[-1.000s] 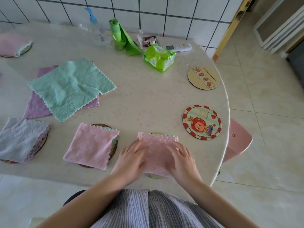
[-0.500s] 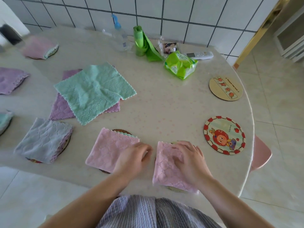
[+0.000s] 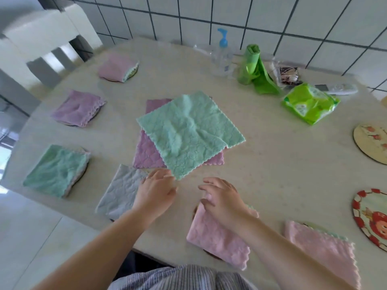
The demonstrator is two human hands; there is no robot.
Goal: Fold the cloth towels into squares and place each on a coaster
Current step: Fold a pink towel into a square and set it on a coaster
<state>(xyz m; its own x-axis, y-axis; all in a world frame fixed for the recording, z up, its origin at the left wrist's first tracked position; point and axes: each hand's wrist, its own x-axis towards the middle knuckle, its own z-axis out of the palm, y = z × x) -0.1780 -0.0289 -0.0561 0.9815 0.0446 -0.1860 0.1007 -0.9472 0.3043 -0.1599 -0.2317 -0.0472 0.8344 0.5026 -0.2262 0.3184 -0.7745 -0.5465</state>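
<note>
Setting: round pale table [image 3: 272,164] against a white tiled wall [image 3: 209,13]; we see its near rim curving below the arms.
Left hand [image 3: 156,192]: fingers loosely spread, holding nothing, tips at the near corner of the unfolded green towel [image 3: 188,132]; whether they touch it we cannot tell.
Right hand [image 3: 223,198]: fingers relaxed and apart, over the far edge of a folded pink towel [image 3: 217,237] (a dark coaster rim peeks out beneath it).
Unfolded pile: green towel lies flat and askew on a mauve towel [image 3: 146,151], mid-table.
Folded squares: grey [image 3: 120,191] just left of the left hand; green [image 3: 55,170], mauve [image 3: 78,108] and pink [image 3: 117,68] along the left rim; a second pink [image 3: 322,252] at the near right edge.
Bare coasters: red-bordered one [image 3: 372,218] and tan one [image 3: 370,141] at the right edge.
Open room: bare tabletop between the pile and the right-hand coasters.
Far edge: spray bottle [image 3: 222,53], green bag roll [image 3: 251,63], wipes pack [image 3: 310,103].
</note>
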